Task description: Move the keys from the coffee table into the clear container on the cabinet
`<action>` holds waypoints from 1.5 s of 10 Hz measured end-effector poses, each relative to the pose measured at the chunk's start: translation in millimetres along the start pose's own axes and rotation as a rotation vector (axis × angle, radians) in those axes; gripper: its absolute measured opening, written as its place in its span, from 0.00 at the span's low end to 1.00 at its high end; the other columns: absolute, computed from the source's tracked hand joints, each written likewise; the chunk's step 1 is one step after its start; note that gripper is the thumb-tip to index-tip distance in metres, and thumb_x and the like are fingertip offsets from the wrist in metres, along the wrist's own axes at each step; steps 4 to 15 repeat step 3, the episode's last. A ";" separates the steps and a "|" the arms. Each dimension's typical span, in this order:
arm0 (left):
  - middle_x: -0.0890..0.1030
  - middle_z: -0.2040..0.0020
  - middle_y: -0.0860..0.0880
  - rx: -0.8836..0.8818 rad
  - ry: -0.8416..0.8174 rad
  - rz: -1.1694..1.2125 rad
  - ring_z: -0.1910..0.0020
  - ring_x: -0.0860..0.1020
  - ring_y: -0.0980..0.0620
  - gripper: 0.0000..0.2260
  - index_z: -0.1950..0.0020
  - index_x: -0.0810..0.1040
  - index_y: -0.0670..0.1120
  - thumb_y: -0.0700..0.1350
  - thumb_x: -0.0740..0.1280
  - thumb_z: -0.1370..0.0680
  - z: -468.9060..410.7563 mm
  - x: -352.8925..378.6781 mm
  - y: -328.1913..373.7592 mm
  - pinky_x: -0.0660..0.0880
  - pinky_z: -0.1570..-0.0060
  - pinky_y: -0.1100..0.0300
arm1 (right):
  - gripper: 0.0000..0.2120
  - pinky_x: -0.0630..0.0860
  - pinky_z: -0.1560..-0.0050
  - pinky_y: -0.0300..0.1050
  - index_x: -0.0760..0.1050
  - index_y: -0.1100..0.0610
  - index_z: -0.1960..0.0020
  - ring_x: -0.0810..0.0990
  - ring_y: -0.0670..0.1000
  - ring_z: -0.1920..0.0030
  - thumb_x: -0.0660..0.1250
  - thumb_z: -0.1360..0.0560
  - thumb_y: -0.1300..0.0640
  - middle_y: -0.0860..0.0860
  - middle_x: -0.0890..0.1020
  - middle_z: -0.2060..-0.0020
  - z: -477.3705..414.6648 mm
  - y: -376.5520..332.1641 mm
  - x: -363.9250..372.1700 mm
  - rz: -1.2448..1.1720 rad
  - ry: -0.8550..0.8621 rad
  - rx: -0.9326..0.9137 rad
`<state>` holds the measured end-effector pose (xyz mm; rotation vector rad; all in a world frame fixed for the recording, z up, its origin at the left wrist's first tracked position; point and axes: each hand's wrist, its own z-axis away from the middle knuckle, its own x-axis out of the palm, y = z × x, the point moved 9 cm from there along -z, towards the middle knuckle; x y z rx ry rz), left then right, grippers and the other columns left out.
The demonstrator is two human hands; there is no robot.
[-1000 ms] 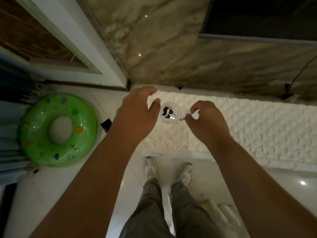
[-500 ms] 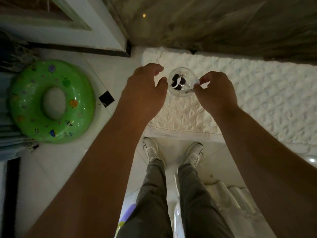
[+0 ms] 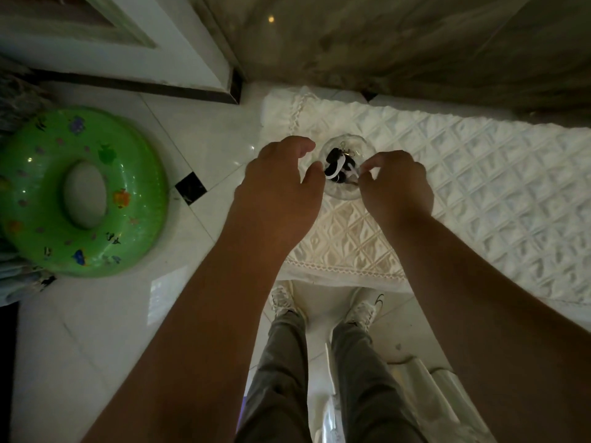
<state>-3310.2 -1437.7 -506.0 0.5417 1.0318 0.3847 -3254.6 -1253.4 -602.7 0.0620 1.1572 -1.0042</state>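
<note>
Step in hand: the drop-off, at its very end, judging by where things lie.
Keys: the keys [image 3: 335,163], a dark fob with a metal clasp, lie inside the clear container [image 3: 345,192], a small glass bowl.
Container: it stands at the near left end of a quilted white cloth [image 3: 479,174], which I take to cover the cabinet.
Right hand: the right hand [image 3: 398,183] is at the bowl's right rim. Its fingertips [image 3: 371,164] are drawn together and seem to pinch a white strap [image 3: 350,167] running from the keys.
Left hand: the left hand [image 3: 281,183] hovers just beside the bowl's left rim with its fingers loosely curved and spread, holding nothing. Whether the thumb touches the glass I cannot tell.
Off to the left: a green swim ring [image 3: 134,187] lies on the floor, well apart.
Next move calls for: loosening the pinch so the strap falls in with the keys, then lifting both hands away without nudging the light bowl.
</note>
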 end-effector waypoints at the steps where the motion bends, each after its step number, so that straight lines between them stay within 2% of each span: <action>1: 0.74 0.37 0.56 0.002 0.007 0.001 0.41 0.73 0.57 0.16 0.34 0.72 0.57 0.55 0.59 0.22 -3.5 -1.2 2.4 0.71 0.40 0.49 | 0.12 0.75 0.46 0.57 0.80 0.48 0.43 0.74 0.55 0.40 0.63 0.24 0.49 0.49 0.78 0.42 -3.9 -2.8 0.2 0.015 -0.024 0.005; 3: 0.74 0.37 0.57 0.022 0.055 0.026 0.40 0.72 0.57 0.16 0.34 0.72 0.56 0.55 0.59 0.22 -0.9 -12.2 17.1 0.71 0.40 0.49 | 0.15 0.76 0.47 0.53 0.78 0.47 0.40 0.76 0.52 0.40 0.64 0.24 0.44 0.48 0.77 0.39 -0.5 -21.8 -25.6 -0.066 0.021 -0.059; 15: 0.74 0.37 0.57 0.022 0.055 0.026 0.40 0.72 0.57 0.16 0.34 0.72 0.56 0.55 0.59 0.22 -0.9 -12.2 17.1 0.71 0.40 0.49 | 0.15 0.76 0.47 0.53 0.78 0.47 0.40 0.76 0.52 0.40 0.64 0.24 0.44 0.48 0.77 0.39 -0.5 -21.8 -25.6 -0.066 0.021 -0.059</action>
